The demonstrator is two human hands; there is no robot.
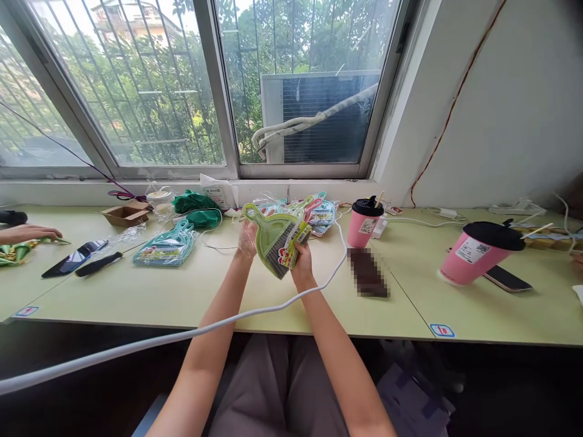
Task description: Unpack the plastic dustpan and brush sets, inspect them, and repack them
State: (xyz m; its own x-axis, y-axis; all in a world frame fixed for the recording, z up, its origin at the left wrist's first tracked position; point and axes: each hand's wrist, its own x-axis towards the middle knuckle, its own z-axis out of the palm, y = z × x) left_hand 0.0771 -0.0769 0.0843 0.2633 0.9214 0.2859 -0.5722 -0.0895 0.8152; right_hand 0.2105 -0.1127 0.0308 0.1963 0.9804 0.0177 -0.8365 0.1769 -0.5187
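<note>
Above the table in front of me is a small green dustpan (272, 235) with a grey-bristled brush (283, 241) lying in it. My left hand (247, 241) is at the dustpan's left edge, its fingers partly hidden behind the pan, with a clear film-like sheen over them. On the other side, my right hand (302, 262) grips the set at a yellow printed label card (293, 244), thumb in front. Just beyond are more brush-and-pan sets in clear plastic (322, 215). To the left lies a stack of packed blue-green dustpans (164, 247).
A white cable (255, 311) crosses in front of my forearms. Pink cups (362, 227) with black lids and a dark phone (507, 279) stand or lie rightward. Leftward are a cardboard box (126, 213), green bags (197, 207), a black-handled object (99, 264) and another person's hand (34, 233).
</note>
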